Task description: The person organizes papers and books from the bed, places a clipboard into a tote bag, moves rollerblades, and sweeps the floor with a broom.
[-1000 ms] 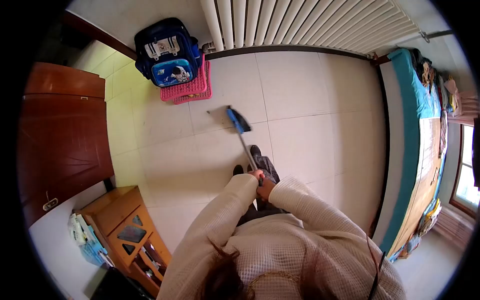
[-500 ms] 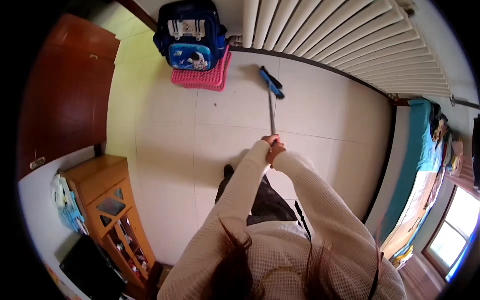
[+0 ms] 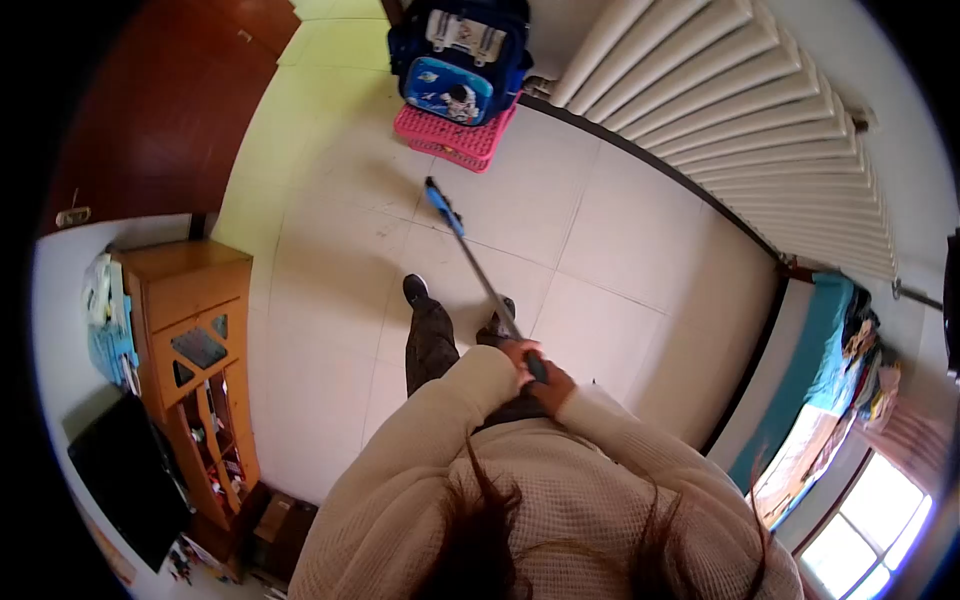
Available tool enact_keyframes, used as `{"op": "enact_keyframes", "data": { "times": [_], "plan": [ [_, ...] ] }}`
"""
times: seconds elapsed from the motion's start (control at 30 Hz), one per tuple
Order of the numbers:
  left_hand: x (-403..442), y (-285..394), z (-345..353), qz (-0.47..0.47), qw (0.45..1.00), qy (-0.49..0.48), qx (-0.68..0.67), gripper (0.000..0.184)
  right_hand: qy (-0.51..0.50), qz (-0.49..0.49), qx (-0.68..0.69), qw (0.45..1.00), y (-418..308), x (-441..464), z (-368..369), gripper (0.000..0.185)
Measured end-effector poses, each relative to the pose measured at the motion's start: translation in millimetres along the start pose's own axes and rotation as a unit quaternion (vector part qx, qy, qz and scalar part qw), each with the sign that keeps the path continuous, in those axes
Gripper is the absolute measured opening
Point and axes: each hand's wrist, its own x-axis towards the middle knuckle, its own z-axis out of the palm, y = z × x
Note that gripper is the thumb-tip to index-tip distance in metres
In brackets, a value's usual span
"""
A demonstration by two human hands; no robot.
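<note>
A broom [image 3: 480, 270] slants across the floor in front of me. Its blue and black head [image 3: 441, 204] rests on the pale tiles, left of the middle. My left hand [image 3: 517, 352] is closed around the grey handle near its upper end. Just below it and to the right, my right hand [image 3: 553, 388] grips the dark end of the same handle, close to my waist. Some small dark specks [image 3: 388, 230] lie on the tiles left of the broom head. My feet, in dark shoes [image 3: 415, 288], are on the floor beside the handle.
A blue backpack [image 3: 465, 60] sits on a pink plastic basket [image 3: 450, 140] by the wall. A white radiator [image 3: 720, 100] runs along the right. Wooden cabinet [image 3: 200, 290] and red-brown door [image 3: 150, 120] stand left. A bed with teal cloth [image 3: 800, 350] is at right.
The broom head has come back from near the radiator toward me and to the left. Both hands have drawn in to my waist, still on the handle. My view has turned slightly.
</note>
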Motion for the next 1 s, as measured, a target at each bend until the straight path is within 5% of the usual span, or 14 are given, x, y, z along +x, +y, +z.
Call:
{"op": "enact_keyframes", "data": {
  "times": [0.07,0.13,0.23,0.27,0.3,0.33,0.37,0.4,0.57,0.6,0.63,0.7,0.93,1.0],
  "plan": [
    [-3.4,2.8,18.9,-0.166,0.973,-0.104,-0.124,0.015,-0.068,0.157,0.184,0.968,-37.3,-22.0,-26.2,0.05],
    [-17.5,16.8,40.2,-0.219,0.97,-0.088,-0.054,0.016,-0.085,0.306,0.301,0.899,-72.3,-37.9,-44.6,0.039],
    [-16.6,28.5,27.7,-0.2,0.978,-0.044,-0.03,0.012,-0.047,0.31,0.229,0.922,-83.6,-15.3,-15.9,0.021],
    [0.6,28.4,2.6,-0.039,0.98,-0.115,0.156,0.008,-0.013,0.186,0.098,0.978,-95.4,3.8,-1.4,0.009],
    [24.7,40.6,-27.7,-0.083,0.976,-0.092,0.181,0.008,-0.082,0.132,-0.03,0.987,-60.7,39.6,18.8,0.017],
    [48.0,53.2,-57.5,-0.127,0.968,-0.07,0.203,0.013,-0.05,0.358,0.273,0.892,-101.7,62.1,36.8,0.029],
    [40.0,75.0,-74.7,-0.115,0.97,-0.033,0.213,0.012,-0.084,0.397,0.418,0.813,-135.2,84.6,48.5,0.034],
    [22.5,106.1,-90.3,-0.086,0.976,0.005,0.2,0.011,-0.137,0.317,0.419,0.84,-157.0,107.5,66.0,0.038],
    [-44.3,254.8,-153.5,0.046,0.986,0.109,0.119,0.01,-0.112,0.281,0.449,0.841,-257.6,207.0,158.0,0.022],
    [-53.2,284.2,-161.9,0.064,0.986,0.115,0.103,0.01,-0.146,0.364,0.484,0.782,-286.0,216.5,159.3,0.021],
    [-61.4,310.6,-167.7,0.081,0.985,0.121,0.088,0.01,-0.121,0.285,0.456,0.834,-300.8,221.9,169.2,0.024],
    [-71.2,350.0,-175.8,0.104,0.984,0.126,0.065,0.012,-0.17,0.298,0.462,0.818,-325.3,233.1,173.0,0.027],
    [-86.5,338.5,-143.4,0.207,0.971,0.042,-0.116,0.017,-0.151,0.151,0.311,0.926,-319.6,197.7,146.0,0.008],
    [-87.5,324.0,-127.4,0.211,0.962,0.013,-0.171,0.016,-0.199,0.16,0.269,0.929,-311.8,178.9,117.2,0.027]
  ]
}}
